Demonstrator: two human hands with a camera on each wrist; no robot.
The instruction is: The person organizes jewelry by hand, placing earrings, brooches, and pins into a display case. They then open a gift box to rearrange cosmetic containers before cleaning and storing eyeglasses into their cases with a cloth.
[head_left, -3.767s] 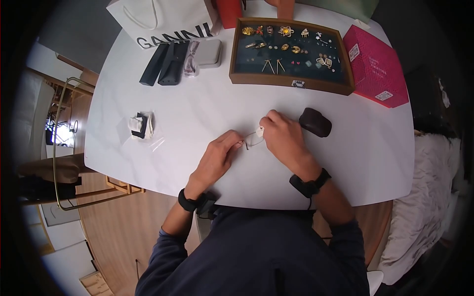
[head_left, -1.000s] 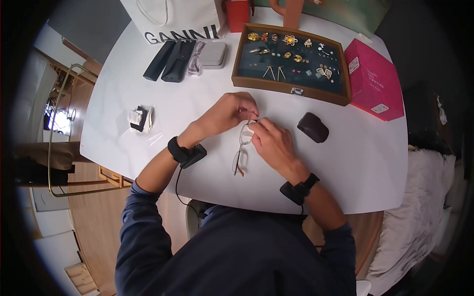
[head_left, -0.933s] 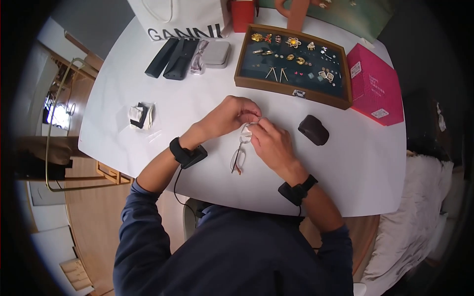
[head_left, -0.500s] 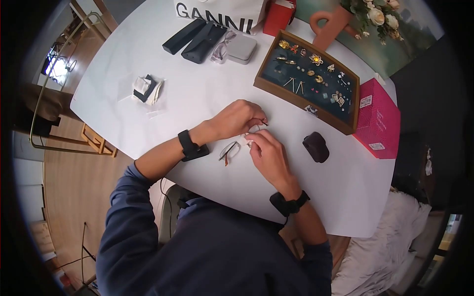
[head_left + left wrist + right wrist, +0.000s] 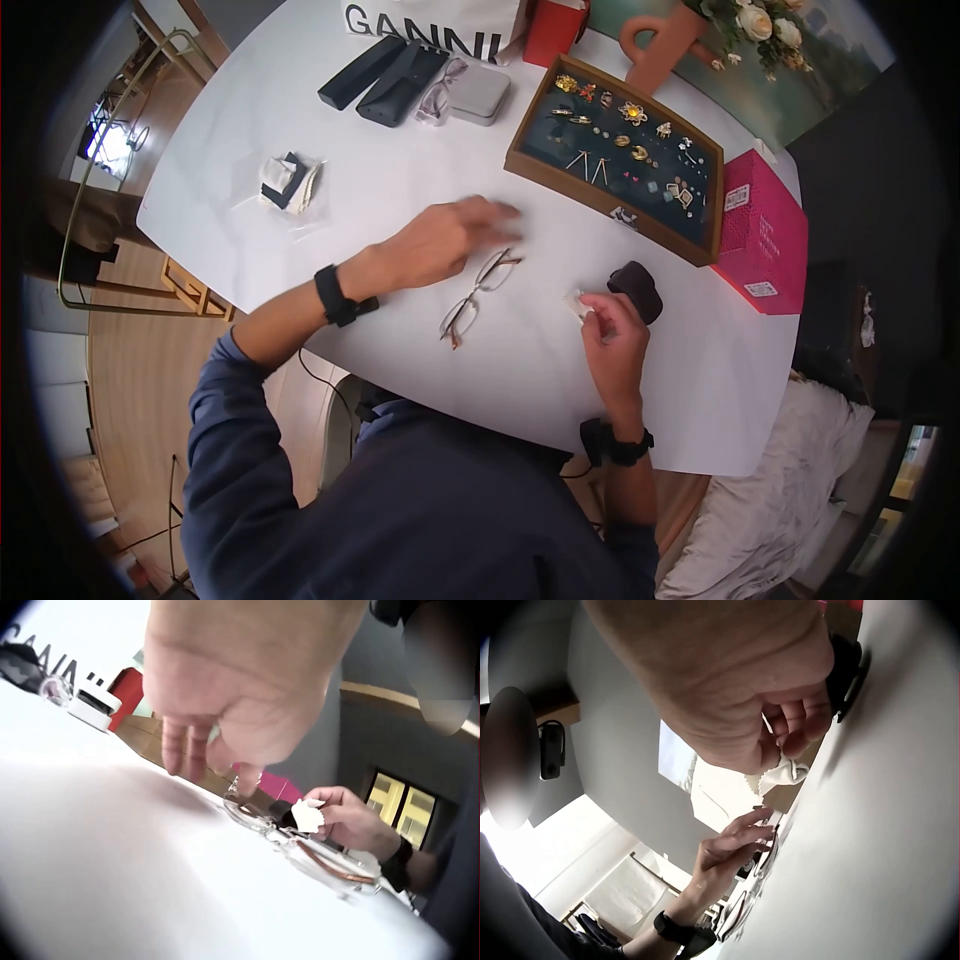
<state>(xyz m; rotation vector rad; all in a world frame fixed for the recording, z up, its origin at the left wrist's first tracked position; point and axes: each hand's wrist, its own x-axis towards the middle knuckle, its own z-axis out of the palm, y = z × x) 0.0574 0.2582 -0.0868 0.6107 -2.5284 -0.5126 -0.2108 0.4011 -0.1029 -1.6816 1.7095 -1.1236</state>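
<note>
A pair of thin-framed glasses (image 5: 471, 301) with brown temple tips lies on the white table; the left wrist view shows the glasses (image 5: 300, 851) too. Just above them, in the head view, my left hand (image 5: 440, 240) is blurred, its fingers extended and holding nothing. My right hand (image 5: 616, 345) pinches a small cream cloth (image 5: 577, 304) between thumb and fingers, beside a dark brown case (image 5: 637, 290). In the right wrist view the cloth (image 5: 784, 774) has a zigzag edge and hangs from the fingertips.
A wooden jewellery tray (image 5: 612, 212) and a pink box (image 5: 765, 235) stand at the back right. Dark cases (image 5: 403, 88), tinted glasses and a grey case (image 5: 480, 94) lie by a white bag (image 5: 430, 22). Folded cloths (image 5: 290, 183) in clear plastic lie at the left.
The glasses, held by both hands half a second ago, now lie released on the table. My right hand has moved right with the cloth, toward the brown case; my left hand has lifted off the glasses.
</note>
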